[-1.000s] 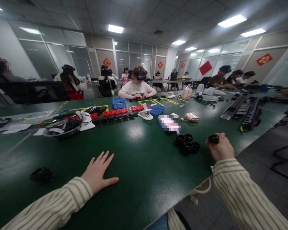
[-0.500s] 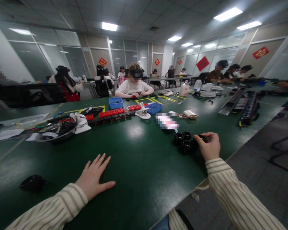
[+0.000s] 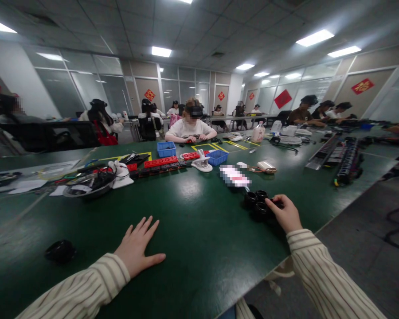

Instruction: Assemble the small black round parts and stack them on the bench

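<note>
My left hand (image 3: 138, 247) lies flat on the green table (image 3: 199, 239), fingers spread, holding nothing. To its left sits a lone black rounded part (image 3: 60, 251), too dark to make out in detail. At the right, my right hand (image 3: 285, 213) has its thumb and fingers closed on a black round part (image 3: 276, 205), mostly covered by the fingers. That part is beside a tight group of black ring-shaped parts (image 3: 260, 208) with open tops, standing on the table. Whether it touches them cannot be made out.
Behind the group lie a blurred-out phone-like item (image 3: 234, 176) and a small beige device (image 3: 266, 167). Farther back are blue bins (image 3: 217, 157), a white clamp (image 3: 202, 162), red strips (image 3: 159, 162) and a metal bowl (image 3: 86, 191) of cables. A person (image 3: 191, 124) sits opposite.
The view has swung slightly left and up. My right hand, with the black round part, has come a little closer to the ring-shaped group. My left hand stays flat on the table.
</note>
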A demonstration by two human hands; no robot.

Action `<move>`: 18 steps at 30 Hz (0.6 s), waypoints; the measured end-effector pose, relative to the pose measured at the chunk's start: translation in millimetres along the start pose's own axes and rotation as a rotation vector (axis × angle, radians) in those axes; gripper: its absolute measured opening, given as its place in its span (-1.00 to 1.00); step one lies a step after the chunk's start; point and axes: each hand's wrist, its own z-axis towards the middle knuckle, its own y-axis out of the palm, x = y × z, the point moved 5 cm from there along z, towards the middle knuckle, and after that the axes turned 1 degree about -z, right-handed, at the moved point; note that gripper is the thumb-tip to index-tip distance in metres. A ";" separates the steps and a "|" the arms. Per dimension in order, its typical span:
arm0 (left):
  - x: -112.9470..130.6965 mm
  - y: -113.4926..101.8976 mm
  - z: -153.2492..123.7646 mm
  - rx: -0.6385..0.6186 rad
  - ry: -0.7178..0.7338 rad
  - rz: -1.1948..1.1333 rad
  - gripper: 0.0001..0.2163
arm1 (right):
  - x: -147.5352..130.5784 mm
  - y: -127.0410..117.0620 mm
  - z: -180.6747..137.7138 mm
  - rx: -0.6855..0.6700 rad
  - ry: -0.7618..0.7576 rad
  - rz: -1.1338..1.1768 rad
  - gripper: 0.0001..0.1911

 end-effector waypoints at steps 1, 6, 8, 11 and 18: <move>0.5 0.0 -0.5 0.002 -0.003 -0.004 -0.20 | 1.4 -0.2 0.2 0.010 0.004 0.016 -0.61; 3.6 -2.5 -2.8 0.064 0.023 -0.037 -0.27 | 9.3 -2.2 1.5 0.058 0.040 0.088 -0.59; 2.7 -14.4 -4.5 0.165 0.068 -0.023 -0.36 | 13.3 -4.7 1.8 0.098 0.071 0.095 -0.59; -11.8 -47.8 -11.3 0.398 0.063 0.090 -0.43 | 21.9 -10.5 1.6 0.197 0.144 0.100 -0.57; -114.6 -80.8 -41.7 0.439 -0.565 0.257 -0.39 | 39.3 -11.8 2.5 0.281 0.310 0.231 -0.59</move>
